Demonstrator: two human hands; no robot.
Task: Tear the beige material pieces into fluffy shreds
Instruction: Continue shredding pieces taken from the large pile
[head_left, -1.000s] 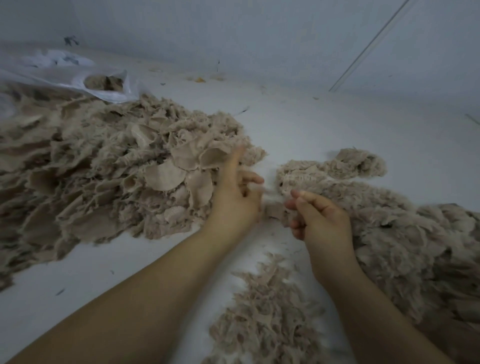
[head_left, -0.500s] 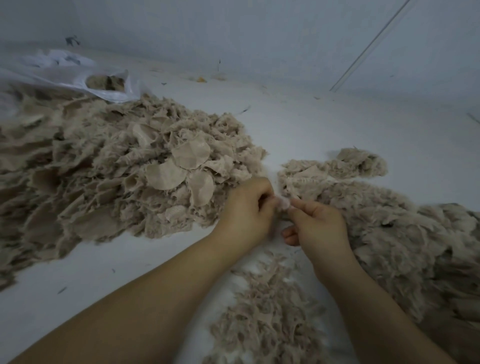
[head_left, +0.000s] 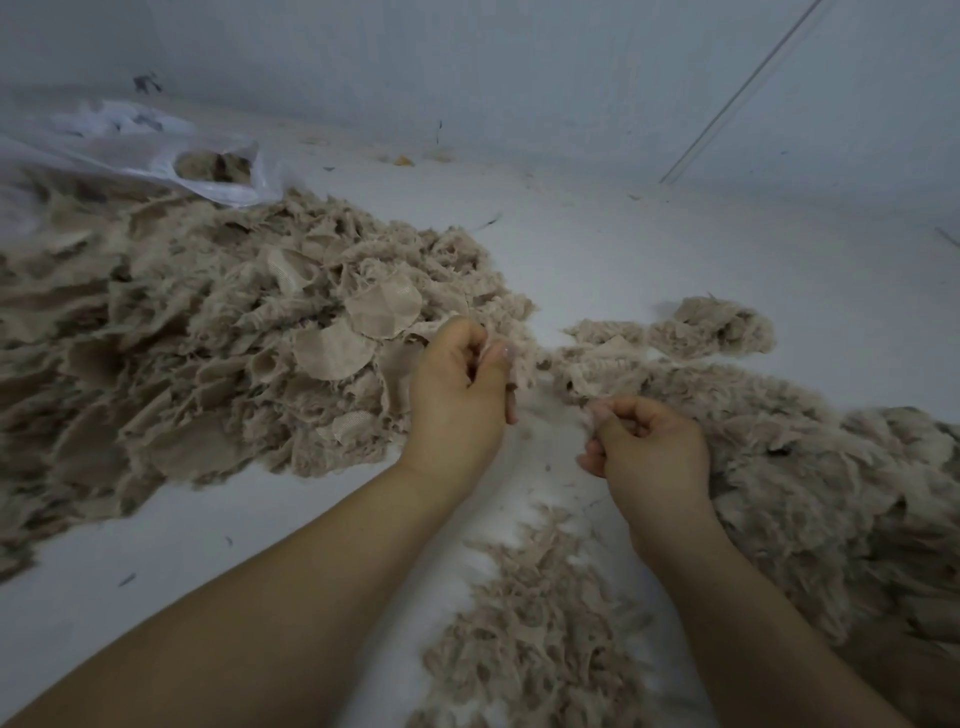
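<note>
A big heap of beige material pieces (head_left: 218, 353), many of them round discs, covers the left of the white surface. Fluffy beige shreds (head_left: 810, 478) are piled at the right, and a smaller patch of shreds (head_left: 530, 639) lies between my forearms. My left hand (head_left: 457, 389) is curled at the heap's right edge, pinching a torn beige shred (head_left: 522, 364) between thumb and fingers. My right hand (head_left: 649, 447) is curled beside the right pile and pinches a thin wisp of beige fibre (head_left: 592, 413) at its fingertips. The two hands are a short way apart.
A clear plastic bag (head_left: 156, 156) with more beige material inside lies at the back left, against the pale wall (head_left: 519, 73). Small scraps dot the white surface (head_left: 649, 260) near the wall.
The hands met in the middle on one small piece half a second ago. They have since pulled apart, the left going up and left, the right down and right, each keeping a bit of fibre.
</note>
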